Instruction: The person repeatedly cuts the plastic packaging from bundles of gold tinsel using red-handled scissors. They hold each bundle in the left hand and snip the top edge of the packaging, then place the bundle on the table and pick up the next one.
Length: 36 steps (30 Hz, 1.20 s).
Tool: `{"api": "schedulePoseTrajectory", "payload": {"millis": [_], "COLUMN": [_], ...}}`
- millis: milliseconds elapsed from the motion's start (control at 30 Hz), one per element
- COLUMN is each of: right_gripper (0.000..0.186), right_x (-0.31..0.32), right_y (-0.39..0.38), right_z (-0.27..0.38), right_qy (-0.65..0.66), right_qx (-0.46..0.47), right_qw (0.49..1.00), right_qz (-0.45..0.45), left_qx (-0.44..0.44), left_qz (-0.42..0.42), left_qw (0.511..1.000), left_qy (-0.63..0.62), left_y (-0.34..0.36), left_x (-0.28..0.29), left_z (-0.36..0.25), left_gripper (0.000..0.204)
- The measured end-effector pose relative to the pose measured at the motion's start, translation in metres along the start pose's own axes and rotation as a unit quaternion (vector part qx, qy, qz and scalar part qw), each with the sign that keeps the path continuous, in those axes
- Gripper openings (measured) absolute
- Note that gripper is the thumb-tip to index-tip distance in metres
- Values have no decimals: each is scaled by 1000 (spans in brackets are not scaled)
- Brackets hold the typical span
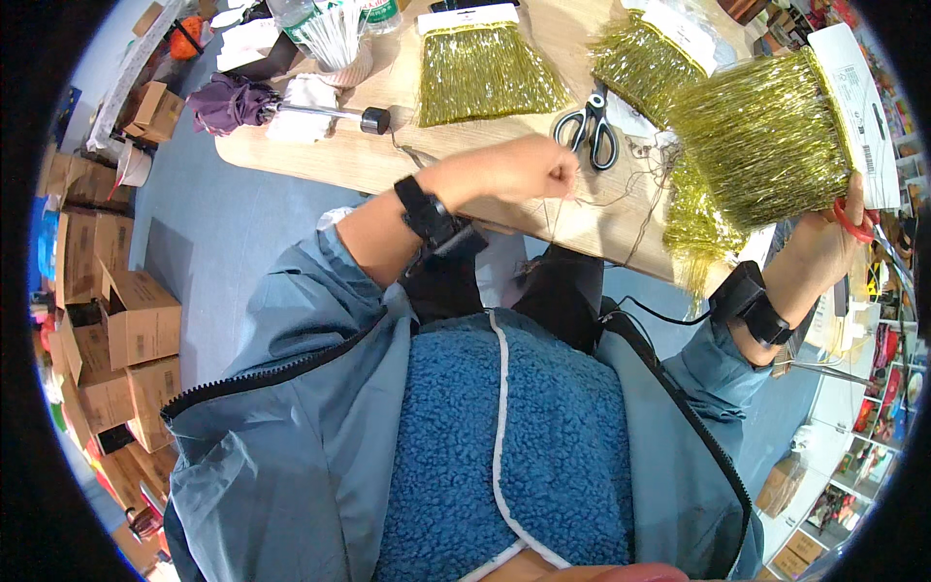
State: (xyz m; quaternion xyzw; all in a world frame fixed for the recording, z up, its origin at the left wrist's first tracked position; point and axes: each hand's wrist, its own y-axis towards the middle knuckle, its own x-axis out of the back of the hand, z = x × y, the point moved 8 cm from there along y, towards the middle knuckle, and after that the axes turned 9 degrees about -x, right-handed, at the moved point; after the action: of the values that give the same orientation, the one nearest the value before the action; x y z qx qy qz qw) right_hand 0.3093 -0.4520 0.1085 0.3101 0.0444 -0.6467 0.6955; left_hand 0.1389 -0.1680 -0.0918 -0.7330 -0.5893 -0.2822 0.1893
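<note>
My left hand [531, 170] is closed in a pinch over the table's front, with thin dark threads [553, 215] hanging at its fingers. My right hand [842, 202] is closed at the lower right of a gold tinsel fringe [761, 136] on a white card [853, 112], with red-handled scissors [855, 225] in it. Part of its fingers is hidden. Beneath that fringe lies more loose gold tinsel [690, 228]. Black-handled scissors [601, 145] lie just beyond my left hand, beside tangled threads [652, 155].
On the wooden table [291, 153] are two carded gold fringes [485, 82] [640, 68], a folded purple umbrella [233, 102], a cup of white sticks [339, 63], bottles [378, 15] and tissues [303, 121]. Cardboard boxes [136, 320] are stacked at left. Shelves [863, 456] stand at right.
</note>
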Motion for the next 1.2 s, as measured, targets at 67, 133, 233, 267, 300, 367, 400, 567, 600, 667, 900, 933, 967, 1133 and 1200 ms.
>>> {"api": "schedulePoseTrajectory", "payload": {"millis": [67, 133, 233, 267, 300, 367, 400, 567, 600, 667, 900, 933, 967, 1133, 1200], "right_gripper": [27, 27, 27, 26, 26, 25, 25, 25, 25, 25, 21, 20, 18, 25, 31], "right_x": [4, 3, 4, 3, 2, 4, 5, 27, 29, 32, 26, 24, 21, -20, -37], "right_y": [2, 3, -1, -4, -6, -10, -10, -2, -1, 3, 1, -3, -6, -24, -39], "right_z": [0, 0, 1, 2, 4, 8, 10, 17, 18, 18, 18, 15, 15, -19, -33], "right_qy": [-4, -2, 9, 16, 10, -1, -3, -15, -11, 1, -7, -5, -49, -30, -26], "right_qx": [-16, -17, -8, 1, 2, 3, 9, 32, 39, 37, 26, 8, 7, -40, -38], "right_qw": [1000, 1000, 1000, 1000, 1000, 1000, 1000, 995, 995, 997, 999, 999, 998, 997, 995], "right_qz": [-4, 2, -10, -13, -16, -22, -28, -97, -88, -74, -36, -32, -33, 51, 84], "left_qx": [-14, -44, -83, -119, -153, -217, -245, -287, -296, -299, -69, -28, 8, -212, -156], "left_qz": [-29, -146, -237, -188, -204, -296, -372, -435, -459, -450, -85, -101, -123, -209, -116], "left_qw": [993, 962, 955, 952, 939, 895, 860, 811, 797, 819, 958, 961, 959, 914, 920], "left_qy": [-118, -225, -160, -208, -232, -252, -248, -266, -259, -194, 266, 257, 254, -277, -340], "left_y": [19, 42, 72, 84, 90, 108, 109, 124, 124, 128, 141, 136, 131, 101, 94], "left_x": [27, 72, 146, 163, 174, 188, 195, 226, 230, 223, 86, 90, 97, 122, 104], "left_z": [-12, -29, -62, -78, -91, -119, -131, -162, -161, -154, -43, -35, -33, -110, -122], "left_gripper": [12, 20, 25, 27, 27, 23, 21, 17, 17, 20, 41, 42, 44, 44, 55]}}
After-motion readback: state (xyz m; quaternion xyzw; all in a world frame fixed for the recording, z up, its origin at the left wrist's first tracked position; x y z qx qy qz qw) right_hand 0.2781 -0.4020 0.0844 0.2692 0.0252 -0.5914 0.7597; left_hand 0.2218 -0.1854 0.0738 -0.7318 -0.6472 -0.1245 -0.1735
